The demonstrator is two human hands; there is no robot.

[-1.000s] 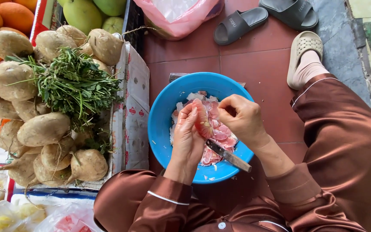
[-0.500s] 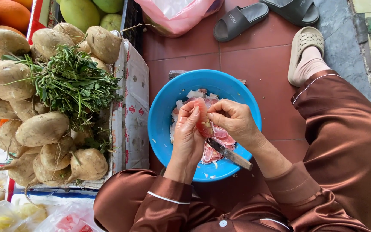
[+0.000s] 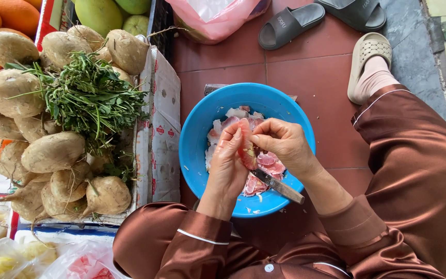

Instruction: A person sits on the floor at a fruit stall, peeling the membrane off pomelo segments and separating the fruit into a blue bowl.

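Observation:
A blue plastic bowl (image 3: pixel 194 139) sits on the red tiled floor between my knees, holding pink peeled fruit segments (image 3: pixel 267 160) and white pith. My left hand (image 3: pixel 229 160) holds one pink segment (image 3: pixel 245 147) upright over the bowl. My right hand (image 3: pixel 285 144) pinches the top of that same segment with its fingertips, and a small knife (image 3: pixel 280 186) with a wooden handle sticks out from under its palm.
A cardboard box (image 3: pixel 158 124) at left holds brown round tubers (image 3: pixel 52 152) and a bunch of green herbs (image 3: pixel 91 98). Oranges and green fruit lie beyond it. A pink plastic bag (image 3: pixel 218 18), grey sandals (image 3: pixel 290 23) and my sandalled foot (image 3: pixel 370 67) are past the bowl.
Both hands have shifted slightly left and together over the bowl. My right fingertips have moved onto the top of the segment held in my left hand.

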